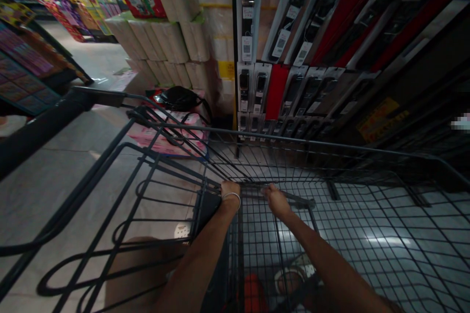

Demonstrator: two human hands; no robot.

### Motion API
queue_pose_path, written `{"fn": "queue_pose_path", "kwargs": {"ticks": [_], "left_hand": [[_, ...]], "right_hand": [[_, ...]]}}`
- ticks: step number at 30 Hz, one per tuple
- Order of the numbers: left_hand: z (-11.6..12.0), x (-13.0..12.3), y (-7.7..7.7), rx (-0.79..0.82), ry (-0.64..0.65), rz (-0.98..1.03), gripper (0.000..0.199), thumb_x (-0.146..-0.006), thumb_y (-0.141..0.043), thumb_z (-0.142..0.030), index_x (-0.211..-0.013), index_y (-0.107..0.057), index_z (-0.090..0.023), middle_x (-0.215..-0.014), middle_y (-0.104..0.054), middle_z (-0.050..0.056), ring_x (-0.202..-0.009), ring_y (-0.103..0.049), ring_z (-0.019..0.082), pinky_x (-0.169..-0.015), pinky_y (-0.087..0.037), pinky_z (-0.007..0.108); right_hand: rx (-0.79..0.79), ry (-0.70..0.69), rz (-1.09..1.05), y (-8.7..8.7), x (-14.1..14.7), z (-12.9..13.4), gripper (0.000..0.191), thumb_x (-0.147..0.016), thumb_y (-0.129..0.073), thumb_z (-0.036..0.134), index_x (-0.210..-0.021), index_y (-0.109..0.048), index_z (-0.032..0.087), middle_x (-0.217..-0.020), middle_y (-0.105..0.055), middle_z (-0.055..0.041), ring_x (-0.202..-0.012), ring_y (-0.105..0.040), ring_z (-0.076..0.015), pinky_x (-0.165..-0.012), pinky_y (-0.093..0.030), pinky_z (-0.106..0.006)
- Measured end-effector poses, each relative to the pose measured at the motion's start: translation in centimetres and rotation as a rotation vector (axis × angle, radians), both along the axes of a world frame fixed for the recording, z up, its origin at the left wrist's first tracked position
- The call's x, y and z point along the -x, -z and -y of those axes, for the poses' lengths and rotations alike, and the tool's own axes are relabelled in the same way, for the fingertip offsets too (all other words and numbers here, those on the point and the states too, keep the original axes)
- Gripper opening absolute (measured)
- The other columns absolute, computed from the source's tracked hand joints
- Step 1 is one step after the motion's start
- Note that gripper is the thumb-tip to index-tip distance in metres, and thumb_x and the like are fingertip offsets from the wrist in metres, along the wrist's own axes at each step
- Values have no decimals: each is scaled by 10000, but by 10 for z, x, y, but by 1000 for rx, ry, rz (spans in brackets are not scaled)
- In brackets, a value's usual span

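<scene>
My left hand [230, 190], with a thin pale bracelet at the wrist, reaches down inside a dark wire shopping cart [330, 145]. Its fingers curl over a dark bar within the basket. To its right, my right hand [276, 201] is closed at the same bar [299, 200], thumb toward the left hand. The bar seems to belong to a hinged wire panel of the cart; its left part is hidden behind my fingers. Wire mesh surrounds both forearms, and the floor shows through it.
The cart's handle [44, 122] lies at the left. Beyond the far rim, packaged watch straps [260, 88] hang on a rack. Wrapped paper rolls [157, 41] are stacked beside it. A black bag [179, 99] rests on pink packs [169, 139]. Sandalled feet [290, 281] show below.
</scene>
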State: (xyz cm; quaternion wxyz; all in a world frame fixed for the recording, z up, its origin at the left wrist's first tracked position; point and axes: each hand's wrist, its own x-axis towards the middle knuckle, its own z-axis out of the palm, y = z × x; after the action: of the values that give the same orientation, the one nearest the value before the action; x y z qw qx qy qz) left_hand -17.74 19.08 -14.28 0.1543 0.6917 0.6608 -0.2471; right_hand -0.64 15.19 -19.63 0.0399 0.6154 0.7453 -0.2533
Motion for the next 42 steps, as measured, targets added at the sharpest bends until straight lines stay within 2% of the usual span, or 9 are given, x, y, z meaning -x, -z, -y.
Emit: {"fn": "queue_pose_path", "kwargs": {"ticks": [6, 17, 27, 31, 36, 40, 42], "left_hand": [[-2, 0, 2, 24, -5, -2, 379, -850, -388, -6, -1002, -716, -123, -1038, -701, 187, -1001, -656, 227, -767, -501, 280], [1, 1, 3, 12, -25, -2, 367, -848, -399, -14, -981, -721, -128, -1046, -700, 174, -996, -655, 221, -755, -490, 267], [4, 2, 6, 11, -26, -1, 373, -847, -395, -7, -1001, -715, -120, -1058, -694, 183, -1007, -650, 226, -756, -486, 272], [6, 3, 8, 3, -25, 2, 366, -850, -396, -11, -993, -716, -116, -1056, -696, 182, -1004, -652, 228, -757, -486, 275], [8, 5, 8, -12, -26, 7, 359, -844, -404, -13, -981, -720, -114, -1033, -698, 193, -988, -659, 235, -747, -497, 284], [9, 5, 7, -23, -33, 5, 354, -838, -413, -9, -971, -724, -118, -1010, -703, 193, -975, -665, 238, -734, -501, 280], [9, 5, 7, -27, -33, 2, 355, -836, -414, -10, -965, -726, -120, -997, -706, 191, -968, -666, 237, -728, -501, 279]], "right_hand": [[-32, 87, 78, 7, -2, -7, 384, -863, -331, 25, -1018, -666, 132, -1127, -572, -144, -1008, -564, -188, -877, -403, -247], [-16, 146, -16, 13, -5, 9, 391, -860, -336, 35, -996, -691, 126, -1086, -591, -134, -910, -603, -174, -825, -426, -222], [-35, 232, -109, 25, -9, 27, 307, -796, -455, 38, -942, -710, 124, -1064, -602, -126, -912, -628, -171, -863, -451, -231], [-60, 251, -139, 28, -10, 26, 290, -762, -493, 35, -909, -724, 128, -1034, -628, -124, -880, -641, -173, -825, -470, -236], [-104, 275, -193, 34, -13, 26, 262, -690, -542, 28, -820, -744, 134, -923, -681, -114, -843, -653, -185, -778, -479, -235], [-98, 278, -301, 34, -17, 23, 197, -676, -561, 61, -665, -732, 160, -705, -691, -66, -726, -656, -189, -694, -489, -241], [-107, 277, -327, 31, -22, 18, 175, -693, -569, 95, -646, -724, 161, -653, -676, -55, -692, -649, -188, -666, -489, -241]]}}
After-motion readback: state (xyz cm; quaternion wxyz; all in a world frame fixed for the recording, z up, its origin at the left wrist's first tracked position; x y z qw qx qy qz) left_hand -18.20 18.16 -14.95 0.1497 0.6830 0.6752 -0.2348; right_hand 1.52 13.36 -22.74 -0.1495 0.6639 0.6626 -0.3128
